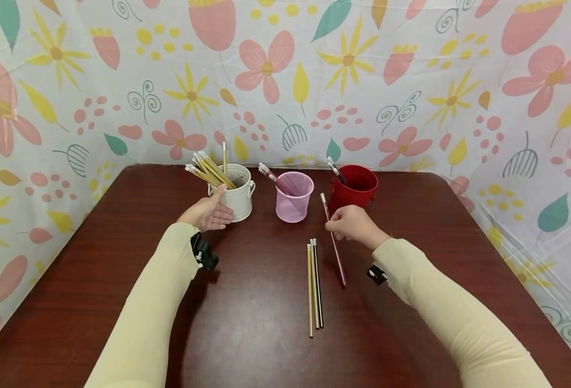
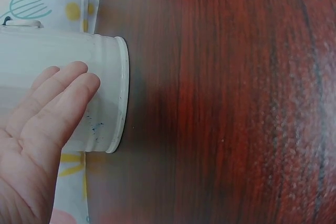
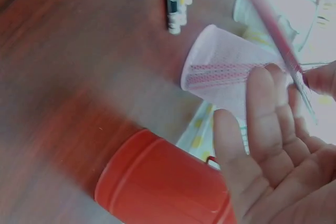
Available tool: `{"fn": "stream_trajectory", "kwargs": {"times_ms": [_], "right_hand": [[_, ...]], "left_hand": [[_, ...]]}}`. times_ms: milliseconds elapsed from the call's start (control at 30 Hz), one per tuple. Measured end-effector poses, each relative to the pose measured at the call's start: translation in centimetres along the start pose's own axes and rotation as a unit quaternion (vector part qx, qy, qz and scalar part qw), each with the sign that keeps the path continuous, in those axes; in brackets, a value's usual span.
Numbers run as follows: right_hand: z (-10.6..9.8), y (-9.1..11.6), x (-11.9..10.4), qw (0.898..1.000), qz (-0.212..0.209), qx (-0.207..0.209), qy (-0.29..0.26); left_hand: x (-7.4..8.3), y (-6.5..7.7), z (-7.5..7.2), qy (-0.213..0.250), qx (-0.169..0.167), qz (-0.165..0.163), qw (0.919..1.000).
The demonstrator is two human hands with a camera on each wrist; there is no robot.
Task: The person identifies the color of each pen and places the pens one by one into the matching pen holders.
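Note:
In the head view my right hand pinches a dark pink pencil between thumb and finger. The pencil slants above the table, its white eraser end pointing away from me; in the right wrist view the pencil crosses near the thumb. My left hand rests with straight fingers against the side of a white bucket; the left wrist view has these fingers along the bucket wall. Several gold pencils lean in that bucket. Two gold pencils and a black pencil lie together on the table.
A pink mesh cup holding pink pencils stands in the middle at the back. Right of it is a red bucket with black pencils. Behind the dark wood table hangs a flowered cloth.

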State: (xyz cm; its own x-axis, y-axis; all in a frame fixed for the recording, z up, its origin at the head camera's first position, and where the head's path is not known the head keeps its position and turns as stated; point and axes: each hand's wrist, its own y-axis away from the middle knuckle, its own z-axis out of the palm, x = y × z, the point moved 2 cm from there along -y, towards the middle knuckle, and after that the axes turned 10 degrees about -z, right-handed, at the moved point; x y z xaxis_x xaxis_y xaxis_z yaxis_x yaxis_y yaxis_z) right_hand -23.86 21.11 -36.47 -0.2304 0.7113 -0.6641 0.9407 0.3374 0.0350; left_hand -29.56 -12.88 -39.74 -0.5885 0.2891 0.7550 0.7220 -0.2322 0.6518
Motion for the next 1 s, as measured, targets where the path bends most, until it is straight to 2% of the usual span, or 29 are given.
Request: {"fn": "stream_trajectory", "kwargs": {"times_ms": [167,267,333,433,567,700,833,1000], "right_hand": [[-0.9,-0.3,-0.7,0.996,-0.034,0.073,-0.045],[-1.7,-0.8,-1.9,0.985,-0.078,0.146,-0.048],[-2.5,-1.2,-3.1,0.972,-0.106,0.202,-0.054],[-3.7,-2.0,-5.1,0.947,-0.151,0.269,-0.090],[-4.7,-3.2,-7.5,0.912,-0.201,0.331,-0.132],[-4.9,-4.2,-9.0,0.889,-0.213,0.384,-0.131],[-4.8,-5.2,-9.8,0.881,-0.209,0.401,-0.136],[-5.2,-6.3,-10.0,0.886,-0.189,0.392,-0.158]], "left_hand": [[0.0,0.1,0.0,0.001,0.003,-0.002,1.0000],[0.0,0.2,0.1,0.002,0.006,-0.004,1.0000],[0.1,0.3,0.2,-0.001,0.003,-0.003,1.0000],[0.1,0.2,0.3,0.002,0.002,-0.003,1.0000],[0.0,0.1,0.1,0.005,-0.001,-0.002,1.0000],[-0.2,-0.2,0.2,0.010,0.002,-0.001,0.9999],[-0.3,-0.3,0.2,0.014,0.004,-0.002,0.9999],[0.0,0.1,0.1,0.009,0.007,-0.005,0.9999]]}}
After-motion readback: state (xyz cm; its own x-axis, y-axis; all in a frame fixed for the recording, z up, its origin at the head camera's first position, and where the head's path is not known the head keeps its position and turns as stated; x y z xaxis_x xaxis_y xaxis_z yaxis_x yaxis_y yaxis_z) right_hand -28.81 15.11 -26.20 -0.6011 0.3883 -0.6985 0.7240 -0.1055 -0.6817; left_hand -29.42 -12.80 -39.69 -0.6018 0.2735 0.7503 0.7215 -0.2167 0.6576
